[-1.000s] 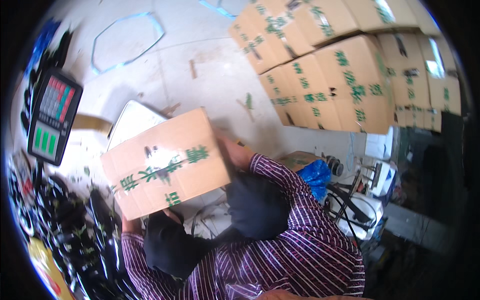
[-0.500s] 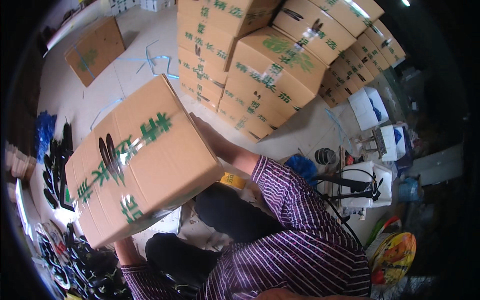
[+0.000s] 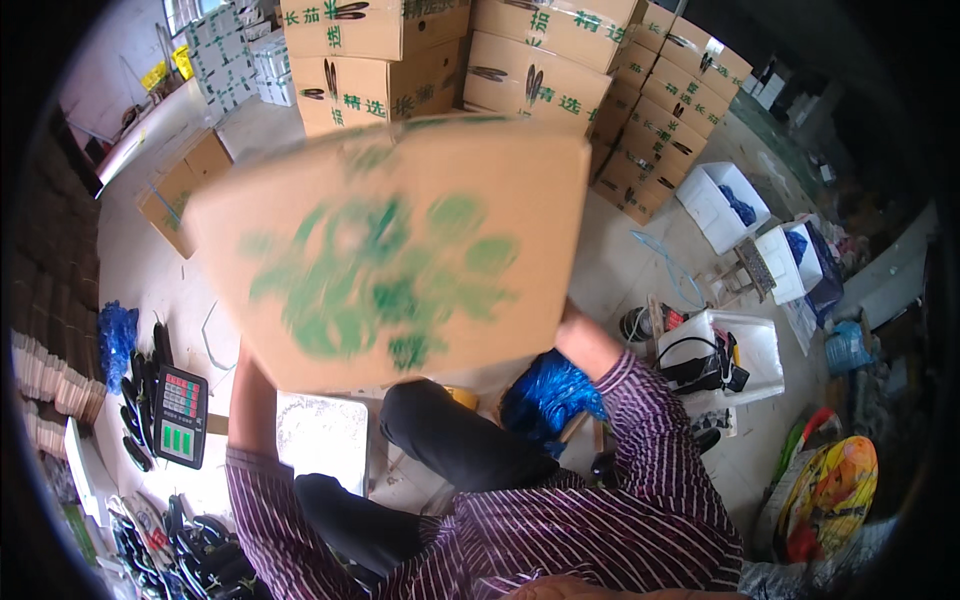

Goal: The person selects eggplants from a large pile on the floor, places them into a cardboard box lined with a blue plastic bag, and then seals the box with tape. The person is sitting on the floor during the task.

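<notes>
I hold a large brown cardboard box [image 3: 400, 250] with green print, raised in front of me and blurred by motion. My left hand [image 3: 246, 362] is under its lower left edge and my right hand [image 3: 574, 322] is at its lower right edge. The fingers of both are hidden behind the box. Both forearms in striped purple sleeves reach up to it. My dark-trousered knees are below the box.
A tall stack of similar cardboard boxes [image 3: 540, 70] stands behind. A weighing scale's display [image 3: 181, 416] and white platform [image 3: 322, 440] lie low at left beside dark eggplants [image 3: 140, 395]. White foam boxes [image 3: 722, 198] and a blue bag [image 3: 545, 392] sit to the right.
The box has swung up from my lower left and to the right, and now fills the middle of the view, nearer the stacked boxes. Both hands stayed on it.
</notes>
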A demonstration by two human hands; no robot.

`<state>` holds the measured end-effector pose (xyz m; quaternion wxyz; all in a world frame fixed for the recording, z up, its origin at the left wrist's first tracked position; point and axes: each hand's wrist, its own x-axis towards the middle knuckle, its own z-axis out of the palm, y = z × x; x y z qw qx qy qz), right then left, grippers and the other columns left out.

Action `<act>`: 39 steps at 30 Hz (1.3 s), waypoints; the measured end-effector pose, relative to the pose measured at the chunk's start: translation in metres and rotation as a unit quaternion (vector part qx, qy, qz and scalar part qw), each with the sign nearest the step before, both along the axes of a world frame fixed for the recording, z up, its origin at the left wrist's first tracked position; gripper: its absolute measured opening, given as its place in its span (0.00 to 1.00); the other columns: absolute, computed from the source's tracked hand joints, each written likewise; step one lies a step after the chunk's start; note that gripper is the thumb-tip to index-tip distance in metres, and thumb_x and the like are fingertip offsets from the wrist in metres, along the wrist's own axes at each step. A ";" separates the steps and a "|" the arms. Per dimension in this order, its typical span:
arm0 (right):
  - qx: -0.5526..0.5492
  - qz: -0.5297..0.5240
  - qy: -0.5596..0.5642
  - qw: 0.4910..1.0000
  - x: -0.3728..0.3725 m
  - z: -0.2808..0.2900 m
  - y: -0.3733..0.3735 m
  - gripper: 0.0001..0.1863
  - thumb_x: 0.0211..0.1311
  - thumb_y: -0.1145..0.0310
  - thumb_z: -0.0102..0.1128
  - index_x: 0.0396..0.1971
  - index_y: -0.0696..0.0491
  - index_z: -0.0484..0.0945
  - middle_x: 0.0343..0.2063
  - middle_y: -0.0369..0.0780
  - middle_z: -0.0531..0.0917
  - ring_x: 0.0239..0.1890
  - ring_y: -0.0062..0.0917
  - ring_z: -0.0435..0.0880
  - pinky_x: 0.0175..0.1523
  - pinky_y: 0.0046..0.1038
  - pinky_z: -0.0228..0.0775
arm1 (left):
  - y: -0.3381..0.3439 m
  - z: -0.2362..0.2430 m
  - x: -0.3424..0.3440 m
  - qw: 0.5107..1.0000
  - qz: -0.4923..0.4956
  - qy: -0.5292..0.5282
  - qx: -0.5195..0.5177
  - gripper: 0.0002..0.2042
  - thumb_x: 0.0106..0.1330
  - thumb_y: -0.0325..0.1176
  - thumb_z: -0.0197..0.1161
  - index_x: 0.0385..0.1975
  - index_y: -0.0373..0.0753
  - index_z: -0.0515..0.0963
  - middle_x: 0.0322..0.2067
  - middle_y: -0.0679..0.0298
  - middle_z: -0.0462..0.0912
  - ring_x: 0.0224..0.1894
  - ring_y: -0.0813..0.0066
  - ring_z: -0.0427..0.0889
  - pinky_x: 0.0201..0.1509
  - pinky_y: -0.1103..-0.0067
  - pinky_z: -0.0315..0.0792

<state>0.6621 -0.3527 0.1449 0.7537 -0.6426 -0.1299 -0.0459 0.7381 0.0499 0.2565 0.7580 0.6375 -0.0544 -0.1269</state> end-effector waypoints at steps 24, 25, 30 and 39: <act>0.017 -0.311 0.088 0.946 0.084 0.010 -0.114 0.46 0.72 0.31 0.41 0.78 0.45 0.47 0.76 0.37 0.55 0.78 0.31 0.51 0.77 0.49 0.46 | -0.341 -0.100 0.045 0.895 0.009 -0.371 0.245 0.47 0.59 0.44 0.75 0.75 0.38 0.54 0.71 0.37 0.55 0.74 0.41 0.56 0.77 0.62 0.56; 0.013 -0.305 0.086 0.948 0.084 0.012 -0.113 0.46 0.72 0.31 0.41 0.78 0.45 0.47 0.77 0.37 0.54 0.78 0.31 0.50 0.77 0.49 0.46 | -0.343 -0.105 0.048 0.903 0.038 -0.361 0.230 0.47 0.59 0.44 0.75 0.74 0.37 0.54 0.71 0.38 0.57 0.74 0.42 0.57 0.77 0.61 0.57; -0.023 -0.344 0.054 0.937 0.105 -0.022 -0.161 0.44 0.73 0.32 0.41 0.77 0.48 0.52 0.76 0.37 0.57 0.76 0.29 0.56 0.76 0.50 0.48 | -0.335 -0.117 0.089 0.950 0.014 -0.284 0.130 0.32 0.62 0.33 0.70 0.66 0.33 0.67 0.59 0.43 0.72 0.59 0.50 0.78 0.60 0.66 0.77; 0.026 -0.318 0.136 0.938 0.062 -0.035 -0.096 0.40 0.77 0.40 0.41 0.78 0.49 0.46 0.78 0.42 0.52 0.79 0.37 0.50 0.78 0.50 0.43 | -0.184 -0.235 0.003 0.963 -0.041 -0.041 0.263 0.23 0.65 0.41 0.63 0.54 0.32 0.80 0.41 0.52 0.88 0.35 0.66 0.89 0.44 0.70 0.83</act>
